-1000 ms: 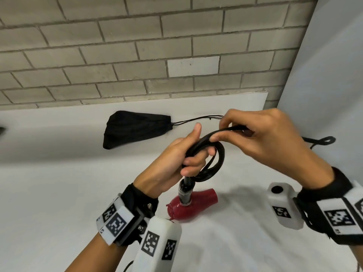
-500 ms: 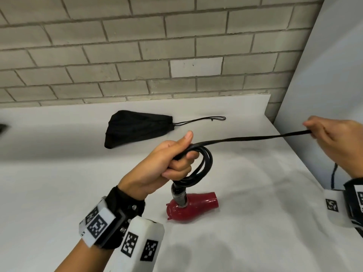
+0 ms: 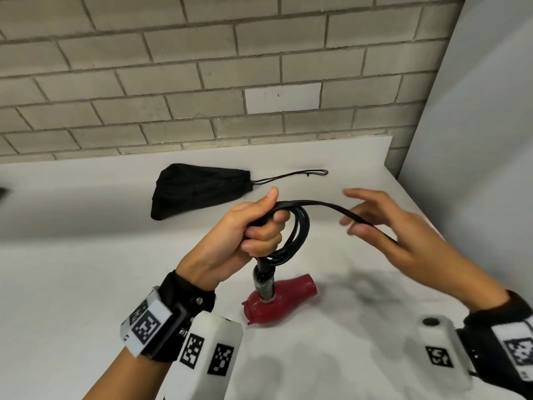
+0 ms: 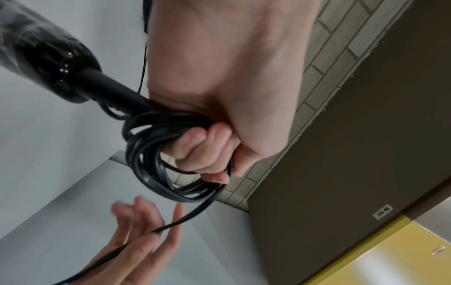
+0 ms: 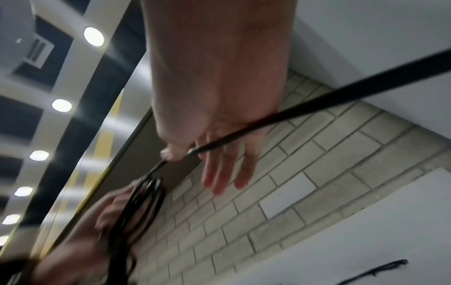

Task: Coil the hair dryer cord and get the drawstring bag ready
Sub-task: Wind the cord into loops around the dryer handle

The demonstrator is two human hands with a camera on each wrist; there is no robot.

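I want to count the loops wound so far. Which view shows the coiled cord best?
The left wrist view: the cord loops fill the frame in the left hand. Head view shows them small; right wrist view blurs them.

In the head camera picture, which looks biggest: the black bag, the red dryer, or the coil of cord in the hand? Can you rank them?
As they look in the head view, largest first:
1. Bag, though it lies farthest away.
2 and 3. Dryer and coil look about alike. The left hand holds the coil up nearer the camera, so I won't rank them.
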